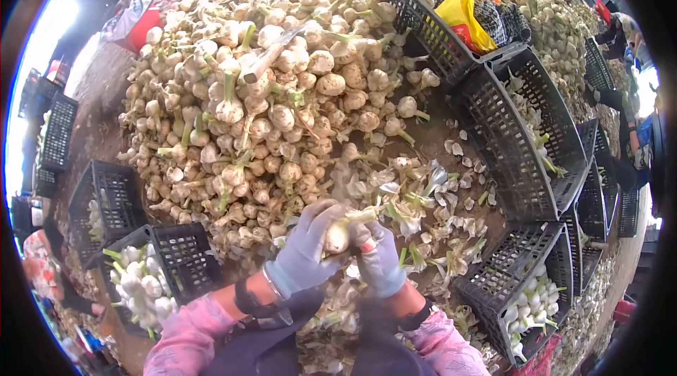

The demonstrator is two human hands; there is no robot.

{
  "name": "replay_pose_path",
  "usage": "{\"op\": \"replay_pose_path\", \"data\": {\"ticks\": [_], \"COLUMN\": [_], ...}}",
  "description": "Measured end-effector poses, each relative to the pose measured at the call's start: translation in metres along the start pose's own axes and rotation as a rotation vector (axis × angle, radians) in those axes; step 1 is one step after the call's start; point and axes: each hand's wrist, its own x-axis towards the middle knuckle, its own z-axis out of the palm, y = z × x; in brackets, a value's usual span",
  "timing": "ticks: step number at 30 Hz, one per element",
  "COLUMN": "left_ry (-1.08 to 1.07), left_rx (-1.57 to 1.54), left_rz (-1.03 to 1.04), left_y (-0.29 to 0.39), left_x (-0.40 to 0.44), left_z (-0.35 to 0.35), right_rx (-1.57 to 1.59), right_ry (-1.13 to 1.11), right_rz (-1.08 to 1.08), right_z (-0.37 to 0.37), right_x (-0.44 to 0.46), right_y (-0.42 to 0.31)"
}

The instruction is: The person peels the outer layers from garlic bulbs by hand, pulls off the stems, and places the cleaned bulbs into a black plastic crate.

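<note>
Earthen ground (99,122) forms the work surface of a broad area with bright openings along the left edge. On it, a large heap (282,119) of untrimmed garlic spreads ahead of the person and represents the bulk of the remaining stock. Black plastic crates flank the heap; the near-left crate (187,256) and near-right crate (493,274) contain clean white bulbs with short green stems, judged to be the finished portion. Shed skins (451,207) litter the ground to the right of the heap. Both gloved hands meet at the near edge of the heap. Fingers of the left hand (307,245) are curled closed around one garlic bulb (337,236). Fingers of the right hand (381,256) are bent beside its stem; their exact grip cannot be determined. The held bulb shows tan skin, so it appears unfinished.
</note>
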Motion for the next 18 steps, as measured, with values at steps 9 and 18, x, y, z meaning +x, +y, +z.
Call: {"op": "replay_pose_path", "data": {"ticks": [9,18], "left_ry": [0.019,0.027], "left_rx": [-0.056,-0.441], "left_rz": [0.030,-0.161], "left_y": [0.007,0.004], "left_x": [0.005,-0.002], "left_z": [-0.010,-0.007], "right_rx": [0.099,-0.071], "right_ry": [-0.072,-0.116], "right_rz": [-0.087,-0.175], "right_z": [0.004,0.008], "right_x": [-0.006,-0.005], "right_y": [-0.015,-0.029]}}
